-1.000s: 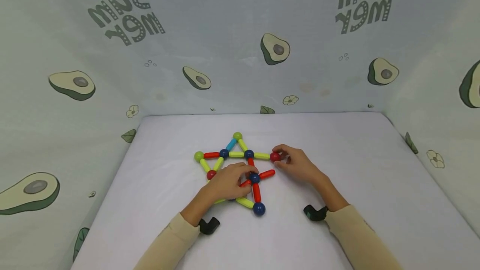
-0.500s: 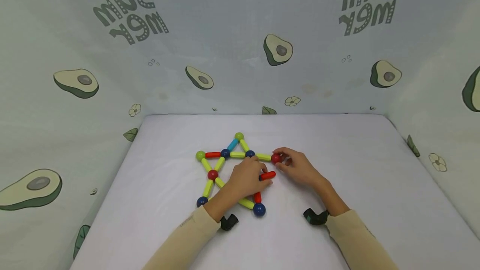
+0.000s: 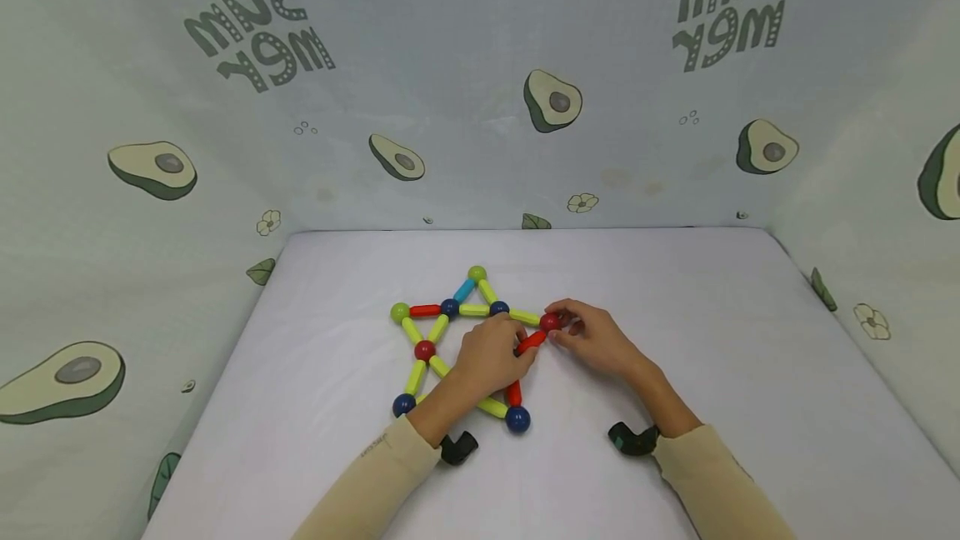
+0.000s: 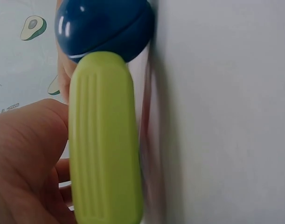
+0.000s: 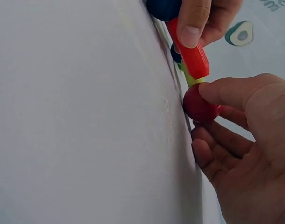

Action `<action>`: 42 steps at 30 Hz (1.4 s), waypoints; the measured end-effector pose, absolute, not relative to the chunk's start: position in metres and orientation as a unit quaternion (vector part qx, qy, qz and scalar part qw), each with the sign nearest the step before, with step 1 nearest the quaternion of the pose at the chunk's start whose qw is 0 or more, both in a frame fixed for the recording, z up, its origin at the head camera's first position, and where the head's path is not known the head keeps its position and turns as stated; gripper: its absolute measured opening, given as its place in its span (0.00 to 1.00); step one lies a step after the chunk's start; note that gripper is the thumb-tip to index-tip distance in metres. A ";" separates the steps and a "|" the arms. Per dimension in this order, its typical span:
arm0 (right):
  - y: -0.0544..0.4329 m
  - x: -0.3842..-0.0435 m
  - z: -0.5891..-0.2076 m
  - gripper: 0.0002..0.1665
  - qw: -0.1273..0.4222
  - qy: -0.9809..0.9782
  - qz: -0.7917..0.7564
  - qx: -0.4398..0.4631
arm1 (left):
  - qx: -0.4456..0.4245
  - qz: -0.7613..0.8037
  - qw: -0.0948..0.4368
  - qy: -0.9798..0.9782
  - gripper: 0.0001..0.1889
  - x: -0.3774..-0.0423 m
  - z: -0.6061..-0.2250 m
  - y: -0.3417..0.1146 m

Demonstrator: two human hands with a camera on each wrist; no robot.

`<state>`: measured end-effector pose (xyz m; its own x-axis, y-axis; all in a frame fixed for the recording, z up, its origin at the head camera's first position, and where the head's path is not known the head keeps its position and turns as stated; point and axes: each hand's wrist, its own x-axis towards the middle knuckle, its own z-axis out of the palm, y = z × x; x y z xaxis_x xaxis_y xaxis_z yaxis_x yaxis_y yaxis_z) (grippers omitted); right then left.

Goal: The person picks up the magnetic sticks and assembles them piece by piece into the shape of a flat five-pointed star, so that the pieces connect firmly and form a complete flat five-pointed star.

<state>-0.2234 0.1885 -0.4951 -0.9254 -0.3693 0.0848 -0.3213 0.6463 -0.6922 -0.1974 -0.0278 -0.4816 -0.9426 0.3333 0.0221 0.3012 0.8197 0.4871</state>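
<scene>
My right hand [image 3: 597, 340] pinches a red ball [image 3: 551, 322] between thumb and fingers at the right end of a structure of magnetic rods and balls. My left hand [image 3: 491, 354] pinches a red rod [image 5: 193, 56], whose free end lies at or very near the red ball. A yellow-green rod [image 3: 525, 317] joins the ball to a blue ball [image 3: 499, 308]. Large in the left wrist view are another yellow-green rod [image 4: 105, 140] and a blue ball [image 4: 105, 25]. My left hand hides the structure's middle.
Flat on the white table [image 3: 637, 482] lies the rest of the structure: a green ball [image 3: 477, 273] at the back, a second green ball [image 3: 400, 312] at left, a red ball [image 3: 425, 351], and a blue ball [image 3: 517, 419] at the front. A printed cloth [image 3: 465, 65] hangs behind.
My left hand has moved right and taken hold of the red rod, which has swung up towards the red ball. The ball, in my right hand, has shifted slightly towards the front.
</scene>
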 end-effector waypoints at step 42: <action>0.224 -0.254 -0.497 0.25 0.012 0.929 -0.345 -0.131 | 0.122 0.348 0.039 0.929 0.18 -0.273 -0.497 -0.164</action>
